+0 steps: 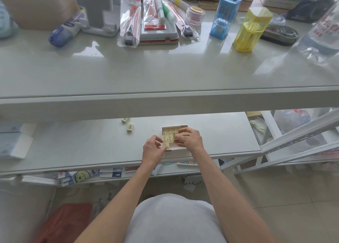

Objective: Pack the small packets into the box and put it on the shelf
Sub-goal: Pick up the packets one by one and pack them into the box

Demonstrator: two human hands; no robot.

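A small open cardboard box (166, 128) sits on the lower shelf (82, 147), filled with several pale yellow packets (167, 132) laid flat in rows. My right hand (189, 139) is over the box's right side, fingers pinching one packet (176, 134) down among the others. My left hand (153, 148) rests at the box's near left corner, thumb touching the lowest packet (166, 145). Two loose packets lie farther left on the shelf, one (129, 127) with its barcode up, the other (125, 120) close to the upper shelf's edge.
The upper shelf (165, 72) carries stationery at its back: a blue sharpener (224, 16), a yellow sharpener (252, 29), bagged pens (131, 17), a water bottle (319, 28). White boxes (15, 145) sit at the lower shelf's left end. A slanted metal rack rail (300, 138) stands right.
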